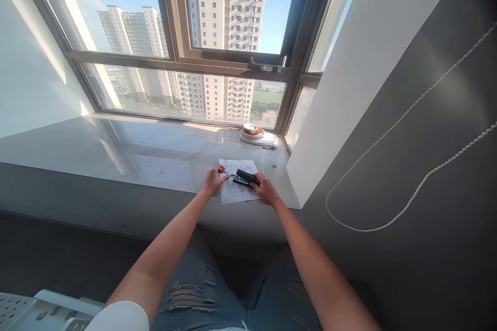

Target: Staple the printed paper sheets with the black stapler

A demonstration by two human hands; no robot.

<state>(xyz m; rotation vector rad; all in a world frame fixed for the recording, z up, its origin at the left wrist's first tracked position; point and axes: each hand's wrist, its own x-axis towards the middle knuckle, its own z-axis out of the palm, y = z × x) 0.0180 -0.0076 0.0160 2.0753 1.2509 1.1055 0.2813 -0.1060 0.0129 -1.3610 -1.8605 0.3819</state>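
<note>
A black stapler (246, 178) is held over printed paper sheets (235, 196) on the window ledge. My right hand (266, 189) is closed around its right end. At the stapler's left end, a thin silvery strip (230, 174) sticks out. My left hand (214, 180) pinches near the tip of this strip, thumb and fingers close together. Whether the strip is a row of staples or part of the stapler, I cannot tell. The paper lies beneath the stapler, between both hands, near the ledge's front edge.
Stacked round dishes or lids (254, 133) sit by the window corner, with a small dark item (270, 148) in front. Dark specks dot the glossy ledge (128, 152). A beaded blind cord (365, 229) hangs at right. White perforated furniture (46, 310) stands lower left.
</note>
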